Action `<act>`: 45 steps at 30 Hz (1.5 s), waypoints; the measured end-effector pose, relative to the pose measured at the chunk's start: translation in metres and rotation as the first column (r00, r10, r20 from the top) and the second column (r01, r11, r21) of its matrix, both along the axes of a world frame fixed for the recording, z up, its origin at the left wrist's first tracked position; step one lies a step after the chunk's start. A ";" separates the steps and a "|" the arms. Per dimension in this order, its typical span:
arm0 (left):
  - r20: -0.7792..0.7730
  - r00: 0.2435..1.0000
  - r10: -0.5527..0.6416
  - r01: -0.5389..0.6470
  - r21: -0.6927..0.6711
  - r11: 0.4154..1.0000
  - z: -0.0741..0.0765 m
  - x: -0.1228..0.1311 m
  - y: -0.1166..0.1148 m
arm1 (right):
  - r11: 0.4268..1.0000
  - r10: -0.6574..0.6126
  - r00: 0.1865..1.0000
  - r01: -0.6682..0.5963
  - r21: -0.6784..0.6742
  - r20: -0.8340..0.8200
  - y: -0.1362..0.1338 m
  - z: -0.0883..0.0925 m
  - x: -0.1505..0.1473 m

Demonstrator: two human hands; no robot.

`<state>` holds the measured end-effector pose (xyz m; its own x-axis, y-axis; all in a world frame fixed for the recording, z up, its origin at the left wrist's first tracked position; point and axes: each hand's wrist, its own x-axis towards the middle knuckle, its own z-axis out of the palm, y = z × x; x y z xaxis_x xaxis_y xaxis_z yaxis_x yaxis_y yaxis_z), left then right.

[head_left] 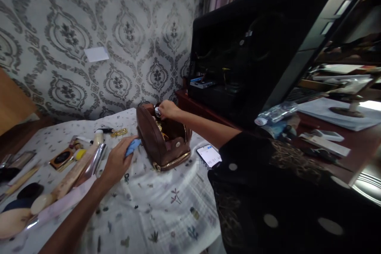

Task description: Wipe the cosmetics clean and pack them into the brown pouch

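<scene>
A brown zip bag (151, 135) stands unzipped on the patterned white cloth (154, 202), with gold-coloured items showing inside. My right hand (168, 110) is at the bag's far rim, its fingers closed on a small white-topped item (157, 110) whose lower part is hidden in the bag. To the left of the bag, my left hand (119, 156) is closed on a folded light-blue cloth (133, 147), which is close to the bag's side; whether they touch I cannot tell.
Several cosmetics, including a compact (61, 158) and long tubes (76, 166), lie left of my left hand. A phone (210, 154) showing a timer lies right of the bag. Beyond my right arm is a large black screen (244, 55); a plastic bottle (276, 113) lies by it.
</scene>
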<state>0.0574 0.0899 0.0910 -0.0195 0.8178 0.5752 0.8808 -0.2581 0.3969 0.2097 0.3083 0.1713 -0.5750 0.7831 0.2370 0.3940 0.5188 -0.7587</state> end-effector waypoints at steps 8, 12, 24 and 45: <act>-0.011 0.992 0.122 -0.122 -0.167 0.978 -0.018 -0.024 -0.053 | 0.985 0.087 0.967 -0.049 0.163 -0.238 -0.083 0.019 0.028; 0.044 0.976 0.212 -0.197 -0.224 0.954 -0.024 -0.026 -0.061 | 0.888 0.343 0.939 -0.321 0.330 -0.008 -0.154 -0.012 0.029; -0.126 0.976 0.175 -0.204 -0.272 0.941 -0.050 -0.028 -0.064 | 0.879 0.466 0.876 -0.475 -0.054 -0.124 -0.193 -0.116 -0.035; -0.157 0.894 0.420 -0.443 -0.161 0.882 -0.031 -0.056 -0.071 | 0.818 0.394 0.880 -0.468 -0.335 -0.267 -0.193 -0.136 -0.024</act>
